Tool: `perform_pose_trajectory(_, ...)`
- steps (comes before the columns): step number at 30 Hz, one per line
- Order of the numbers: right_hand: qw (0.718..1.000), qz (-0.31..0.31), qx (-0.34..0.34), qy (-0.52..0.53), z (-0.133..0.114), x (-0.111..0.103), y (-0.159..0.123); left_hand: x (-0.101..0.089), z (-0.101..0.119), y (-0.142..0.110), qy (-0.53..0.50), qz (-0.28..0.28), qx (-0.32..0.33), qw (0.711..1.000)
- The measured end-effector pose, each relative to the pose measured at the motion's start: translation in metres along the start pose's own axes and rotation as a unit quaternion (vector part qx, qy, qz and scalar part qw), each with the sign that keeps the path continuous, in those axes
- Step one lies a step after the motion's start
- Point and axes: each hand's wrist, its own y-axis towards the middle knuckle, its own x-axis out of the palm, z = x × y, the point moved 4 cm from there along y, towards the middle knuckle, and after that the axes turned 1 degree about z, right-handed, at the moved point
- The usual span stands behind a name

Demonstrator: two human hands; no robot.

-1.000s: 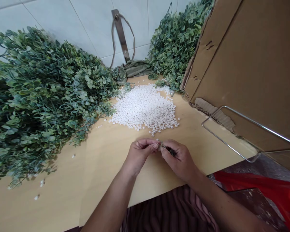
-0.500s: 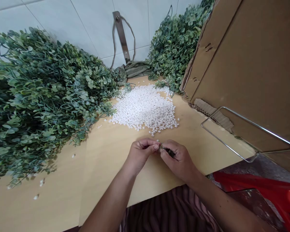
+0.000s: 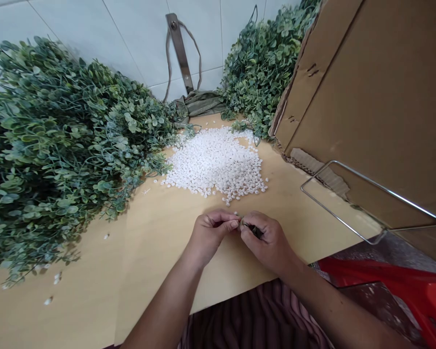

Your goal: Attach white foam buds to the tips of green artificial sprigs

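My hands meet just in front of a heap of small white bead-like pieces [image 3: 216, 160], low over the table. My right hand [image 3: 269, 240] is closed, and a bit of a small dark green sprig [image 3: 255, 231] shows between its fingers and palm. My left hand [image 3: 210, 235] pinches with thumb and forefinger, its tips touching or nearly touching those of the right. Whatever sits in that pinch is too small and covered to make out. One loose white piece [image 3: 236, 213] shows just beyond the left fingertips.
Bushy artificial greenery [image 3: 76, 145] covers the left, with another bunch [image 3: 265, 72] at the back. A cardboard box [image 3: 378, 106] stands to the right, a bent wire frame [image 3: 378, 182] before it. Stray white pieces [image 3: 57, 277] lie at left. Behind the heap is dark green cloth [image 3: 203, 103].
The camera view has shifted very slightly. Both hands stay in nearly the same pinched pose; the fingertips have barely moved.
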Motion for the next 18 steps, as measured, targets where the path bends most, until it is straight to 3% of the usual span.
perform_pose_trajectory(18,1.000,-0.015,0.002,0.004,0.0014,0.0011,0.0001,0.0024,-0.0015,-0.0004,-0.015,0.005,0.009,1.000)
